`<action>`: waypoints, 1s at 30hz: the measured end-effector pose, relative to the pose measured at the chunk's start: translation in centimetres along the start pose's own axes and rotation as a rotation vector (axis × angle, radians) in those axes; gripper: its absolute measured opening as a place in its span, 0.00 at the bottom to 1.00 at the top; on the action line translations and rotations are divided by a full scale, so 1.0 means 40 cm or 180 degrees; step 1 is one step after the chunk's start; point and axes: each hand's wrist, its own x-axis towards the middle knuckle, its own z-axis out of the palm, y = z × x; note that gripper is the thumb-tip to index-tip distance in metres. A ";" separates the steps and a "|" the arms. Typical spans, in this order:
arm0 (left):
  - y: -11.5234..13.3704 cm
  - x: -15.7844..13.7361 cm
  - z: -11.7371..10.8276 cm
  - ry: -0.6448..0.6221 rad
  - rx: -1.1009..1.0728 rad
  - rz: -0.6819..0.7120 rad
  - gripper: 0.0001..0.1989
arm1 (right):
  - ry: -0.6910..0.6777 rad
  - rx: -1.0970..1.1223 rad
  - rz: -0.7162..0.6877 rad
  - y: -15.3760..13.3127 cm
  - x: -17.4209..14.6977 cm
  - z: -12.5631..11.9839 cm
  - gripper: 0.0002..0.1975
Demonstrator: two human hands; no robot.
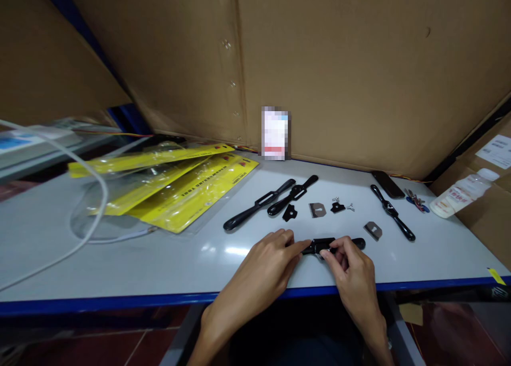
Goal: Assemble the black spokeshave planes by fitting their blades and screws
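Observation:
A black spokeshave (322, 242) lies crosswise near the table's front edge, between my two hands. My left hand (268, 262) is closed round its left handle. At its middle, my right hand (353, 270) has thumb and fingers pinched on the body; any small part between them is hidden. Beyond lie two black spokeshave bodies, one longer (255, 209) and one shorter (293, 195). Near them are a black cap plate (290, 213), a steel blade (318, 210), another cap plate (337, 207) and small thumbscrews (350, 207). A second blade (372, 230) and another spokeshave (393, 211) lie to the right.
Yellow blister packages (199, 190) are heaped at the left, beside a white cable (104, 196). A dark phone (387, 184), keys (416, 200) and a white bottle (463, 193) sit at the right. A blurred upright card or screen (275, 133) leans on the cardboard wall (339, 78).

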 end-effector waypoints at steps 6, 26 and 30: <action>0.000 0.000 0.003 0.0028 0.0016 -0.0009 0.19 | 0.0055 -0.0120 -0.0146 -0.008 -0.002 -0.002 0.10; 0.007 -0.001 -0.003 0.0284 -0.0091 0.0021 0.16 | -0.0221 -0.0524 -0.0301 -0.015 0.000 -0.044 0.07; 0.006 0.000 -0.001 0.0332 -0.0110 0.0069 0.16 | -0.0233 -0.0797 -0.0476 -0.006 0.015 -0.048 0.10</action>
